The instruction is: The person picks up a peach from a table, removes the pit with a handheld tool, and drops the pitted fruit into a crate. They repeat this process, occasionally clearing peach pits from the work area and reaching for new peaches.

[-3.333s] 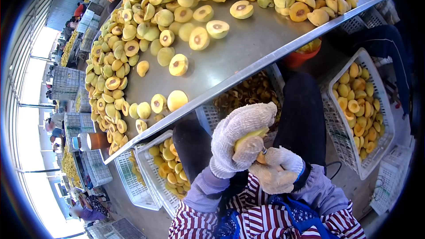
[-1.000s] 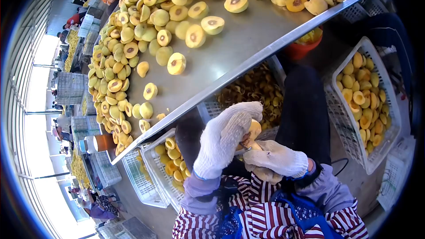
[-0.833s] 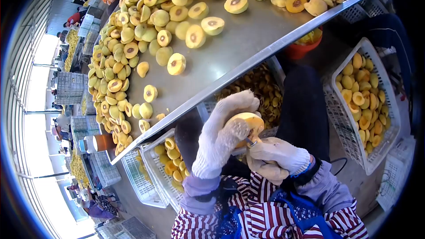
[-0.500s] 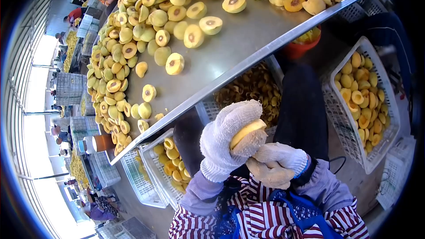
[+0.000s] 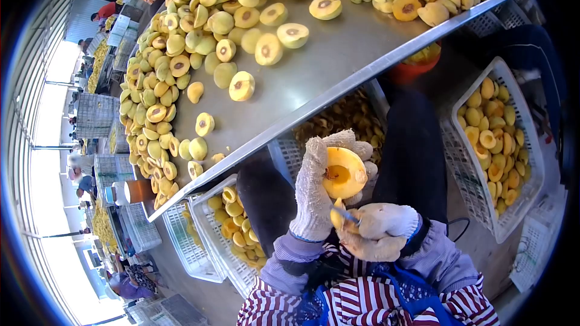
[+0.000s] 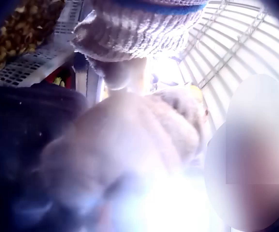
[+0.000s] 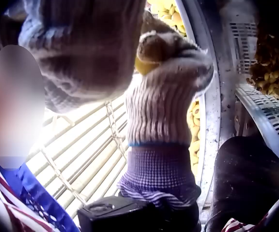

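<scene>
My gloved left hand [image 5: 311, 190] grips a yellow peach half [image 5: 345, 169] from the side, its fingers behind the fruit. The cut face is turned up, with a hollow in its middle. Just below it, my gloved right hand [image 5: 380, 229] holds a small tool with a thin metal shaft [image 5: 347, 213]; its handle is hidden in the fist. A yellow piece of flesh [image 5: 336, 216] is at the tool's tip, close under the peach half. In the right wrist view the left glove [image 7: 161, 101] shows from its cuff side. Glare and blur fill much of the left wrist view.
A metal table [image 5: 302, 78] heaped with peach halves slopes across the front. Below its edge a crate [image 5: 284, 157] holds brownish scraps. Crates of peach halves stand at left [image 5: 226, 274] and right [image 5: 453, 145]. A red bucket [image 5: 417, 73] is under the table. Other people sit farther off.
The left hand has turned from cupping over the peach half to showing its cut face upward. The tool, inside the fruit earlier, is now out below it. One peach half has gone from the table's near edge.
</scene>
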